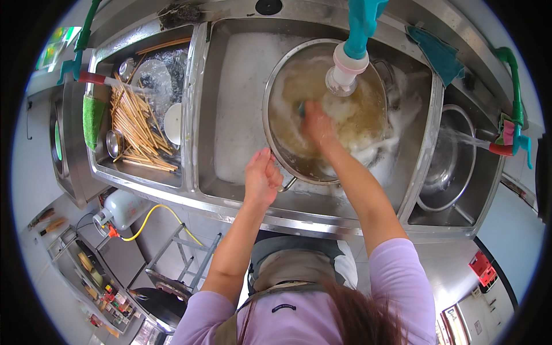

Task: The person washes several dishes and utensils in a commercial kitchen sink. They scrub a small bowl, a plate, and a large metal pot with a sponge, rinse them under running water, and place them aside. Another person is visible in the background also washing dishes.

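A large round stainless-steel pot [272, 142] sits in the middle sink basin, holding cloudy yellowish water with foam. My left hand [262, 174] is closed around the loop handle [290, 184] on the pot's near left side. Inside the pot, my right hand [318, 123] is blurred and partly in the water. A small dark-green pad [302, 108] shows at its fingers; most of it is hidden. Above the pot hangs a teal tap [359, 30] with a white nozzle [343, 79], its tip over the water.
Soapy water [239, 108] covers the middle basin's floor. In the left basin, chopsticks [138, 125] lie with a white bowl [173, 123] under a running tap [91, 78]. A metal basin [448, 159] stands under another running tap [500, 148] at right. A teal cloth [437, 54] drapes over the back edge.
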{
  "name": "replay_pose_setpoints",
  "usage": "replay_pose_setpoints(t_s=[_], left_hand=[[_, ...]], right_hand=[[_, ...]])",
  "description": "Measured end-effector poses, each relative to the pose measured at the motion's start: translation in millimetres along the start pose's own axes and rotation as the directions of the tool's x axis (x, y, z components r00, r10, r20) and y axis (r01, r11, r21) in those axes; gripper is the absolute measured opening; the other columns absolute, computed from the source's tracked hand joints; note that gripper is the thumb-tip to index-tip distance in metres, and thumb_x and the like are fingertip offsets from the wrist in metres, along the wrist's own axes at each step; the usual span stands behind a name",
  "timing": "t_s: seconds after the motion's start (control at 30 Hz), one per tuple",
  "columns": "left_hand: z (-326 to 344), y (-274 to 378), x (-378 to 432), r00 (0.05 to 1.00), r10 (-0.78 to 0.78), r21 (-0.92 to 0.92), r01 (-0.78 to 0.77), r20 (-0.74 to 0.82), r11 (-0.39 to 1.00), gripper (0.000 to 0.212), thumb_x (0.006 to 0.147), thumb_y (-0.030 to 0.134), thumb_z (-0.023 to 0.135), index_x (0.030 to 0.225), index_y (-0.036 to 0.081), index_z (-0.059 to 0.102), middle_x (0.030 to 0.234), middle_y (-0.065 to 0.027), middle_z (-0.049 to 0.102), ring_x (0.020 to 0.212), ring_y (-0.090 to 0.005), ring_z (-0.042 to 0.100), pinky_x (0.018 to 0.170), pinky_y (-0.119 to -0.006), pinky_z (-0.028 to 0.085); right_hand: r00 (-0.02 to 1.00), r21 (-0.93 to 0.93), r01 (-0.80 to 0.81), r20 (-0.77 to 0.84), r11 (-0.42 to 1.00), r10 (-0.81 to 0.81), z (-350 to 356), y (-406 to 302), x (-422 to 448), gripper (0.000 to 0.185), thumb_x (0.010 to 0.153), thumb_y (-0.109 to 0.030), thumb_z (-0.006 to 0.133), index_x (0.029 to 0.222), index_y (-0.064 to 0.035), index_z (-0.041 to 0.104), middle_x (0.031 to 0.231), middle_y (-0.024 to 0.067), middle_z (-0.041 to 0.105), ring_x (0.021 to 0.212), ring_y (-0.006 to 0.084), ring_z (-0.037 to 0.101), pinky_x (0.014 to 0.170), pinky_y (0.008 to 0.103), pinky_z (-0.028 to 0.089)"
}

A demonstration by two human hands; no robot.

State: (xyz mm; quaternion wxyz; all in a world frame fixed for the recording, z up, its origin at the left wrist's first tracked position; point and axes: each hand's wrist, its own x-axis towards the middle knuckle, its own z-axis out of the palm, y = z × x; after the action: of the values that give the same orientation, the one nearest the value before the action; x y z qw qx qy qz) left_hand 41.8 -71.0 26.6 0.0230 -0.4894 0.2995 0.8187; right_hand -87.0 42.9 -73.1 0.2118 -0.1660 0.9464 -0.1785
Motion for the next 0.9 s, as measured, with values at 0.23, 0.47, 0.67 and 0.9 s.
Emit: replay_pose_setpoints(t_s=[0.23,0.47,0.67,0.9], left_hand=[[-1,-2,6,0.997,-0.054,-0.088,0.049,-0.052,0.995,0.031,0.091,0.029,0.039,0.069,0.008,0.042,0.043,0.0061,0.017,0.035,-0.0066,0.015,0.035,-0.024,0.014],[18,4,33,0.989,-0.146,0.074,0.148,-0.031,0.986,0.043,0.09,0.045,0.034,0.068,0.008,0.042,0.044,0.0044,0.022,0.035,-0.0089,0.017,0.036,-0.025,0.016],[4,12,58,0.998,-0.029,-0.059,0.025,-0.064,0.998,0.051,0.088,0.053,0.028,0.083,0.007,0.05,0.066,-0.0036,0.048,0.054,-0.0152,0.045,0.05,-0.029,0.037],[-40,-20,93,0.954,0.283,0.159,-0.296,0.1,0.942,0.039,0.087,0.045,0.041,0.082,0.007,0.05,0.077,-0.0044,0.054,0.066,-0.016,0.052,0.056,-0.03,0.044]], right_hand=[[0.911,0.154,-0.376,-0.12,0.914,0.395,21,122,41,0.028,0.078,-0.017,0.049,0.104,-0.0086,0.052,0.099,0.0138,0.059,0.085,0.0309,0.058,0.071,0.0403,0.046],[0.8,0.435,0.24,-0.595,0.868,0.077,21,57,57,0.03,0.079,-0.017,0.052,0.108,-0.0102,0.053,0.101,0.0124,0.057,0.09,0.0259,0.054,0.08,0.0313,0.041],[0.973,0.977,0.152,-0.174,0.148,0.152,-7,-65,11,0.03,0.084,-0.012,0.049,0.113,-0.0066,0.05,0.103,0.0082,0.054,0.096,0.0166,0.049,0.081,0.0278,0.038],[0.748,0.143,0.557,-0.515,0.818,-0.419,-2,-91,-36,0.028,0.065,-0.014,0.059,0.093,-0.0109,0.056,0.083,0.008,0.051,0.08,0.0272,0.049,0.07,0.0393,0.04]])
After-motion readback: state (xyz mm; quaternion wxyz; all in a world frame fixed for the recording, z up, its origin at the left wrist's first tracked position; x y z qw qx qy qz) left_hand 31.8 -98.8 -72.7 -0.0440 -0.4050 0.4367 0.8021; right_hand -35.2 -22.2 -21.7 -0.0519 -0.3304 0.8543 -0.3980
